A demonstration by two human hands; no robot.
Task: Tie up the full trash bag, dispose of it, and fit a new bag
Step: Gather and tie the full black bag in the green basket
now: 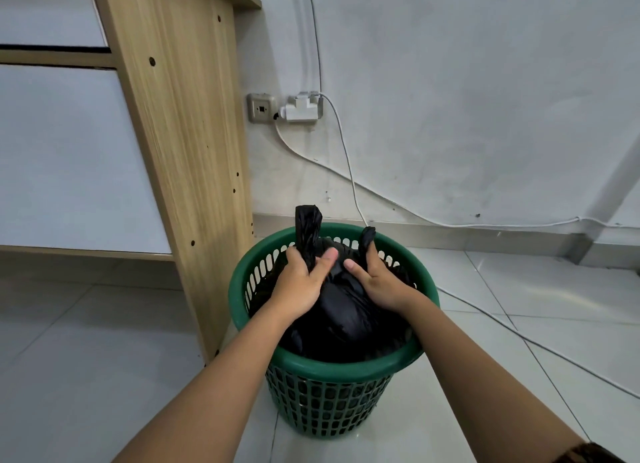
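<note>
A full black trash bag (346,313) sits inside a round green slotted bin (329,372) on the tiled floor. Two twisted ends of the bag stick up above the rim. My left hand (304,279) is closed around the taller left end (308,227). My right hand (375,282) grips the shorter right end (367,237). Both hands rest on top of the bag, thumbs nearly touching over its middle.
A wooden desk panel (183,144) stands just left of the bin. On the wall behind are a socket with a white adapter (299,109) and white cables (349,171) running down and along the floor to the right (519,338).
</note>
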